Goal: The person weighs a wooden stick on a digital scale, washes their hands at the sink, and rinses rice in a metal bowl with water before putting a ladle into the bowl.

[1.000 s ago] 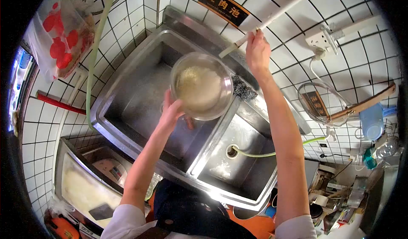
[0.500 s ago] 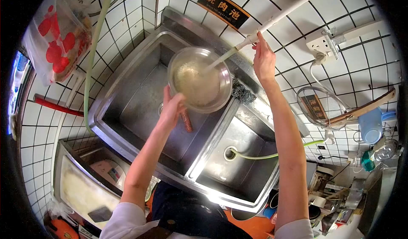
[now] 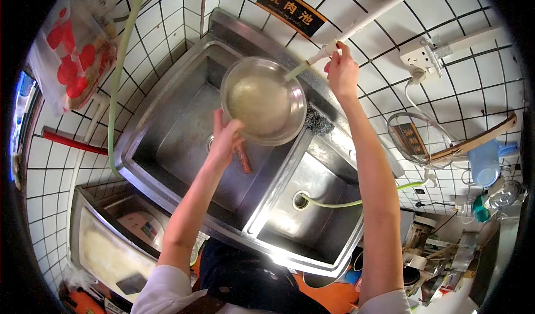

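Observation:
My left hand [image 3: 224,143] grips the near left rim of a round metal bowl [image 3: 264,101] above the left basin. Cloudy, pale liquid fills part of the bowl, and what lies beneath its surface is unclear. My right hand [image 3: 342,71] is up at the wall, its fingers closed around the end of the white pipe [image 3: 365,21]. From that end a short translucent hose [image 3: 297,71] points down over the bowl's upper right rim. A reddish-brown cylindrical object [image 3: 243,158] shows below the bowl, over the left basin.
A two-basin steel sink [image 3: 256,225] lies below, with a green hose [image 3: 340,205] running into the right basin's drain. Black scouring mesh [image 3: 319,122] sits on the ledge. A wire strainer [image 3: 421,138] hangs at the right, a plastic bag [image 3: 72,57] at the upper left.
A water stream ran from the hose into the bowl half a second ago; none is visible now. The bowl has moved slightly up since the first frame. My right fingers have curled at the pipe end.

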Motion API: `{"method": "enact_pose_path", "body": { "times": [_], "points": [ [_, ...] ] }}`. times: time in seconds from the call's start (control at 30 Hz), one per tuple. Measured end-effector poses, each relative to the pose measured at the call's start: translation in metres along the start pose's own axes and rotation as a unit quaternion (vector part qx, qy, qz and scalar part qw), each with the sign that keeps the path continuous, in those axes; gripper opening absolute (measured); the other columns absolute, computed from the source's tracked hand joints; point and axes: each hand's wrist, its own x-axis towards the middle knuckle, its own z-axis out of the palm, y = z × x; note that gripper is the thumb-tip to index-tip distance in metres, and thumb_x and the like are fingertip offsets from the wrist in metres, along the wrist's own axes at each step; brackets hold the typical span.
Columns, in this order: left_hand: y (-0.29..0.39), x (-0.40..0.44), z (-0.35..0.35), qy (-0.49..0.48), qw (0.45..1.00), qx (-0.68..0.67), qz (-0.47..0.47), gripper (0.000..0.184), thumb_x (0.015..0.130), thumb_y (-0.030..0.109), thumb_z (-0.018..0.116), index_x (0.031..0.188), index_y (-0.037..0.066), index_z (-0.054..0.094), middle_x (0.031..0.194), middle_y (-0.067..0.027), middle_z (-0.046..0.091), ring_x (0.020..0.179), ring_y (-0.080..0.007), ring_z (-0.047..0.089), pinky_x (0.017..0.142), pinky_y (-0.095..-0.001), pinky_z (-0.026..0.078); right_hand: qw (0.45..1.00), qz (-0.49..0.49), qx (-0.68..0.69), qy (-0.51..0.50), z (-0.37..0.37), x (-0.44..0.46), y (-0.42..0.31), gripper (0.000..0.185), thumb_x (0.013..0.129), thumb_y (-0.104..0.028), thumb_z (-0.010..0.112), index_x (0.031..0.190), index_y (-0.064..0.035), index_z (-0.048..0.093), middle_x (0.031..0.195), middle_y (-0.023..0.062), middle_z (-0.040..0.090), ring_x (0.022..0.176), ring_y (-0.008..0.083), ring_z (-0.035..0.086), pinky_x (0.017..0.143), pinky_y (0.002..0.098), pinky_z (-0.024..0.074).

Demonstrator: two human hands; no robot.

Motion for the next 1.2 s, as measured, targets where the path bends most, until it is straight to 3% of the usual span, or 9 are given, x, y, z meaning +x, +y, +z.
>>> {"method": "enact_pose_path", "body": {
  "times": [0.13, 0.23, 0.33, 0.43, 0.53, 0.63, 0.73, 0.93, 1.2],
  "points": [
    [-0.002, 0.002, 0.0, -0.025, 1.0, -0.012, 0.0, 0.055, 0.078, 0.008, 0.051, 0.128, 0.01, 0.029, 0.121, -0.0113, 0.044, 0.108, -0.0244, 0.051, 0.076, -0.0378, 0.053, 0.997, 0.006, 0.055, -0.047, -0.012, -0.001, 0.007, 0.033, 0.09, -0.013, 0.045, 0.122, -0.0088, 0.052, 0.059, 0.0097, 0.061, 0.058, 0.0256, 0.062, 0.06, 0.0367, 0.048],
    [0.0, 0.0, 0.005, -0.023, 0.999, -0.021, -0.008, 0.053, 0.078, 0.009, 0.051, 0.127, 0.01, 0.03, 0.119, -0.0112, 0.045, 0.106, -0.0238, 0.052, 0.074, -0.0367, 0.053, 0.999, -0.011, 0.042, -0.027, -0.013, -0.004, 0.005, 0.033, 0.09, -0.013, 0.045, 0.122, -0.0104, 0.054, 0.058, 0.0091, 0.06, 0.057, 0.025, 0.061, 0.059, 0.036, 0.0472],
    [0.0, 0.0, 0.004, -0.038, 0.998, -0.045, -0.01, 0.06, 0.077, 0.01, 0.056, 0.128, 0.014, 0.026, 0.094, -0.0062, 0.048, 0.085, -0.0154, 0.05, 0.083, -0.0448, 0.047, 0.998, -0.015, 0.053, -0.029, -0.015, -0.004, 0.008, 0.033, 0.09, -0.012, 0.045, 0.122, -0.0122, 0.055, 0.057, 0.0075, 0.058, 0.055, 0.0219, 0.059, 0.059, 0.0345, 0.0463],
    [-0.002, 0.0, 0.001, -0.031, 0.999, -0.035, -0.013, 0.053, 0.078, 0.007, 0.051, 0.127, 0.011, 0.031, 0.115, -0.0099, 0.047, 0.099, -0.0221, 0.056, 0.073, -0.0358, 0.054, 0.997, -0.024, 0.062, -0.034, -0.015, -0.003, 0.014, 0.035, 0.092, -0.013, 0.045, 0.125, -0.0151, 0.054, 0.057, 0.004, 0.053, 0.053, 0.0122, 0.05, 0.057, 0.0287, 0.0445],
    [-0.005, 0.003, -0.004, -0.013, 0.999, -0.035, -0.016, 0.052, 0.078, 0.006, 0.05, 0.126, 0.012, 0.031, 0.114, -0.0098, 0.047, 0.098, -0.0216, 0.056, 0.074, -0.0367, 0.054, 0.996, -0.012, 0.081, -0.033, -0.013, -0.001, 0.017, 0.035, 0.089, -0.009, 0.046, 0.122, -0.0155, 0.057, 0.056, 0.0057, 0.054, 0.052, 0.0156, 0.054, 0.057, 0.0305, 0.0452],
    [-0.009, 0.005, -0.01, -0.012, 0.999, -0.049, -0.016, 0.053, 0.078, 0.005, 0.05, 0.127, 0.013, 0.031, 0.114, -0.0098, 0.047, 0.098, -0.0215, 0.056, 0.075, -0.0377, 0.054, 0.992, -0.003, 0.122, -0.045, -0.013, 0.001, 0.021, 0.034, 0.09, -0.01, 0.047, 0.121, -0.0168, 0.058, 0.055, 0.0039, 0.052, 0.052, 0.0124, 0.05, 0.056, 0.0278, 0.044],
    [-0.02, 0.01, -0.02, -0.018, 0.998, -0.062, -0.021, 0.07, 0.079, 0.01, 0.056, 0.136, 0.012, 0.016, 0.094, -0.0052, 0.051, 0.08, -0.0135, 0.052, 0.079, -0.0393, 0.048, 0.989, 0.008, 0.141, -0.055, -0.014, 0.002, 0.023, 0.033, 0.091, -0.011, 0.047, 0.121, -0.0173, 0.058, 0.055, 0.0028, 0.05, 0.052, 0.0099, 0.047, 0.055, 0.0261, 0.0426],
    [-0.019, 0.007, -0.022, 0.003, 0.997, -0.067, -0.022, 0.082, 0.079, 0.014, 0.056, 0.142, 0.013, 0.004, 0.1, -0.0067, 0.054, 0.088, -0.0149, 0.055, 0.076, -0.0366, 0.048, 0.988, 0.014, 0.14, -0.062, -0.015, 0.001, 0.021, 0.032, 0.092, -0.011, 0.047, 0.121, -0.0176, 0.058, 0.056, 0.0021, 0.05, 0.052, 0.0094, 0.047, 0.055, 0.0259, 0.0424],
    [-0.028, 0.011, -0.036, 0.011, 0.997, -0.063, -0.038, 0.08, 0.077, 0.011, 0.057, 0.142, 0.014, 0.01, 0.105, -0.0086, 0.055, 0.097, -0.0179, 0.056, 0.075, -0.0375, 0.049, 0.984, 0.024, 0.158, -0.073, -0.015, 0.003, 0.023, 0.033, 0.093, -0.012, 0.047, 0.123, -0.0186, 0.057, 0.056, -0.0002, 0.049, 0.05, 0.0069, 0.045, 0.05, 0.0245, 0.0406]
  ]
}}
